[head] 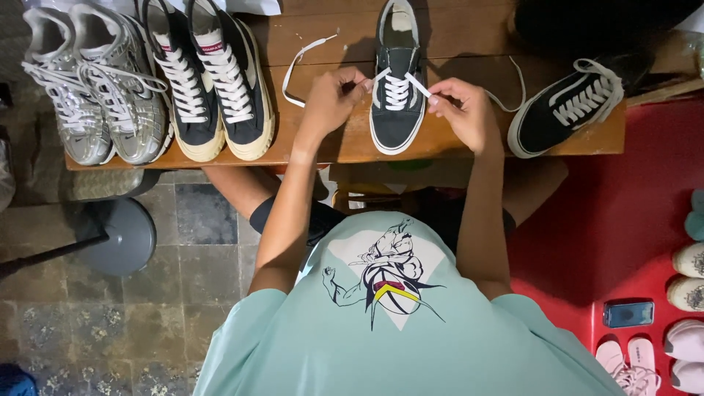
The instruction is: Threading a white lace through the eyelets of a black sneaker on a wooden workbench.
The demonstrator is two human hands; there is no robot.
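A dark grey sneaker [397,110] with white laces stands on the wooden bench [345,143], toe toward me. My left hand [334,95] pinches one end of the white lace [293,66] on the shoe's left side; the loose part loops away over the bench. My right hand [462,106] grips the other lace end just right of the eyelets. Both hands hold the lace taut across the shoe's upper eyelets.
A matching dark sneaker [568,110] lies at the bench's right end. A navy pair [209,77] and a silver pair [92,81] stand at the left. A phone [628,314] and pale shoes [689,293] rest on the red floor; a round stool base [121,235] sits at lower left.
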